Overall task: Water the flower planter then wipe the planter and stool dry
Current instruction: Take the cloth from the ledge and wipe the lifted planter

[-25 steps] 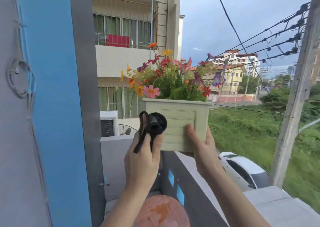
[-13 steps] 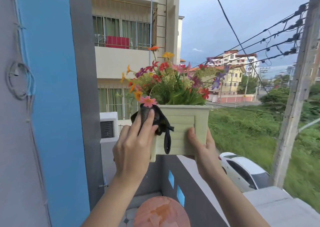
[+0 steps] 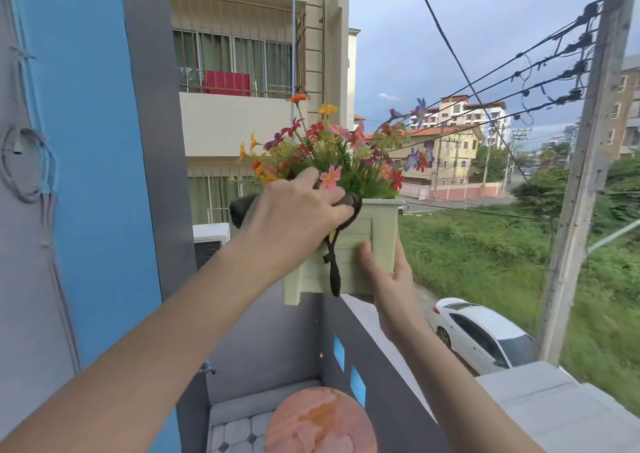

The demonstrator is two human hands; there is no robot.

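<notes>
Head view shows the right hand clamped under the raised green flower planter, steadying it, so the left hand, closed on a black cloth, can wipe its rim.

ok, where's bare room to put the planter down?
Stool top below is bare, bordered by the balcony wall and tiled floor. The wall's flat ledge under the planter also looks bare. Crowded at the planter rim: left hand, black cloth, flowers.
</notes>
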